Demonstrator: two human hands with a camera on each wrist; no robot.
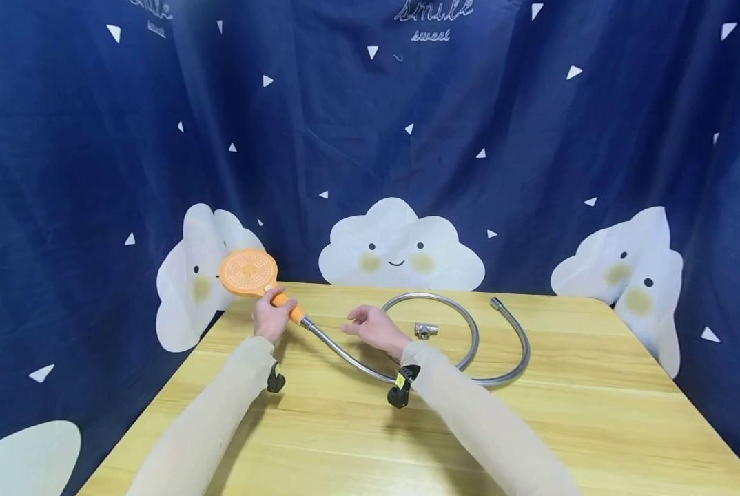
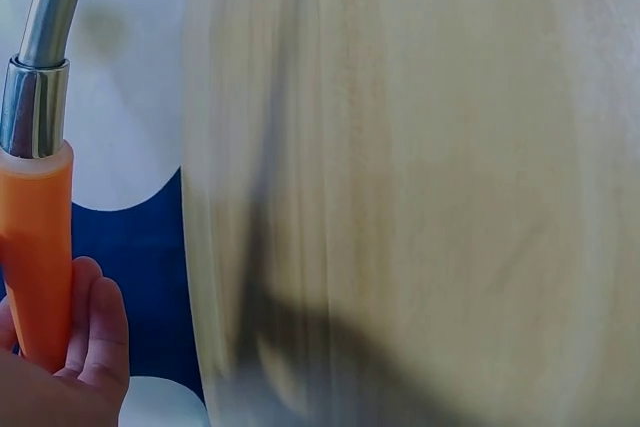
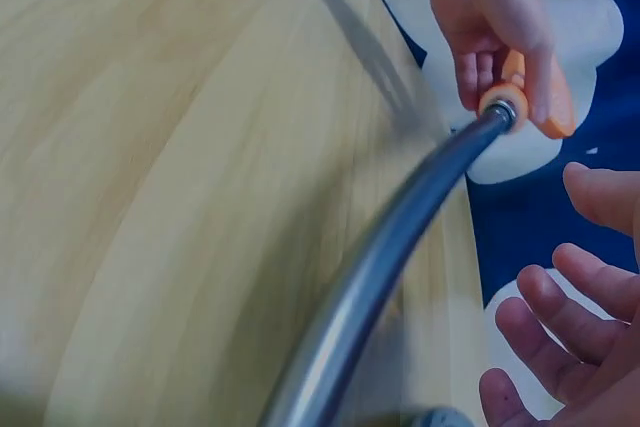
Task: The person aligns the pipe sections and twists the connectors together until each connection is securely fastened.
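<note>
**Left hand (image 1: 272, 318) grips orange shower head (image 1: 249, 271) while right hand (image 1: 376, 328) is free above the table (image 1: 320, 441)**

A person works with both hands at a light wood-grain table. The left hand's fingers are curled around the handle of the shower head, which is held up near the table's far left corner. Its round, perforated face is turned toward the head camera.

A metal collar (image 2: 35, 107) joins the base of the handle to a silvery shower hose (image 1: 345, 356). From there the hose slopes down to the right, passes by the right forearm and forms a wide loop on the table. Its free end (image 1: 497, 302) lies farther right, near the back edge.

The right hand is between the handle and the loop, its fingers spread and loosely bent, grasping nothing. The right wrist view shows them apart from the hose. Within the loop, just right of that hand, a small metal tee fitting (image 1: 425, 331) rests on the table.

Pale sleeves (image 1: 205, 424) cover both arms, and each wrist carries a small black camera (image 1: 275, 378). Around the table hangs a dark blue curtain (image 1: 320, 138) printed with white triangles, the words "smile" and "sweet", and smiling white clouds (image 1: 401, 241).
</note>
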